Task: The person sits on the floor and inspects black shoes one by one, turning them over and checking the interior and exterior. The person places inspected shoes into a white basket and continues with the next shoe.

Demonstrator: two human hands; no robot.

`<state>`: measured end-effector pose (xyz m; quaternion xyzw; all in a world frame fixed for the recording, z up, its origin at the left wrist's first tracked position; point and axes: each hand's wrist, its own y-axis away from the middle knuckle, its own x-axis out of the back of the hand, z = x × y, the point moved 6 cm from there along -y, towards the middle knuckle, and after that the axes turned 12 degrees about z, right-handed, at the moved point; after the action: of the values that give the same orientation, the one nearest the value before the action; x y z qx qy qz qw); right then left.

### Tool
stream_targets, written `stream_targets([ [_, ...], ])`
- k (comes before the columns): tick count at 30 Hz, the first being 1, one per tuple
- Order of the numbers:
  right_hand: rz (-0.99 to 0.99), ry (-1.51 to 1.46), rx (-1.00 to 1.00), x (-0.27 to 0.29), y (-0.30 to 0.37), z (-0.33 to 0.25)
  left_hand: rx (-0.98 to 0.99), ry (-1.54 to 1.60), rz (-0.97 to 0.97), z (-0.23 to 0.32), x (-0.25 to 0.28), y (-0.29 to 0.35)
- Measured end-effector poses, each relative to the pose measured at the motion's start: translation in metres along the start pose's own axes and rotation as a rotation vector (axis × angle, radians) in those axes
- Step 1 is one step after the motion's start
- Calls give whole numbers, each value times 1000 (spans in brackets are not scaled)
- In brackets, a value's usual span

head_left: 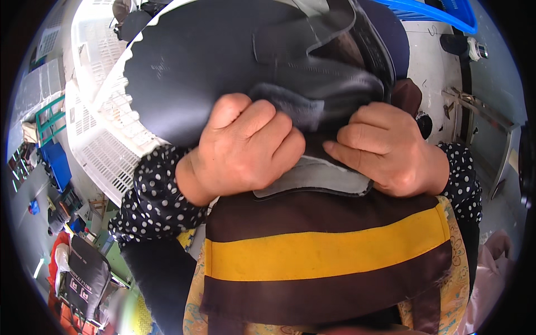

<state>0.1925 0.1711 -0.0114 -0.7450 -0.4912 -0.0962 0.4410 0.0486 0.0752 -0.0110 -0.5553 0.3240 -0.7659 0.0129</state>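
A black leather shoe upper [190,67] lies across my lap, with a pale notched edge on its left side and stitched seams near its opening. My left hand [243,148] is closed in a fist-like grip on the near part of the upper. Opposite it, my right hand [388,151] pinches the same upper, its thumb and fingers folded together. Between the hands, a folded black flap [287,106] is slightly blurred. Just below, a grey-lined piece with a dark edge [315,177] rests against my apron. What lies inside the curled fingers is hidden.
A brown apron with a yellow band [329,245] covers my lap. White plastic baskets [106,151] stand at the left, and a blue crate [441,11] is at the far right. A folding chair [86,276] stands lower left; a metal frame [491,120] is on the right.
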Motion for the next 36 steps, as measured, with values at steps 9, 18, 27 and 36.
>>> stream_targets([
  [9, -62, -120, -120, 0, 13, 4, 339, 456, -131, -15, 7, 4],
  [18, -98, -124, -126, 0, 17, 3, 390, 603, -234, -11, 1, 4],
  [27, -126, -174, -186, -1, 19, 7, 449, 799, -352, -5, 6, 11],
  [36, -141, -215, -207, -5, -4, 11, 469, 536, -292, 3, 14, 0],
])
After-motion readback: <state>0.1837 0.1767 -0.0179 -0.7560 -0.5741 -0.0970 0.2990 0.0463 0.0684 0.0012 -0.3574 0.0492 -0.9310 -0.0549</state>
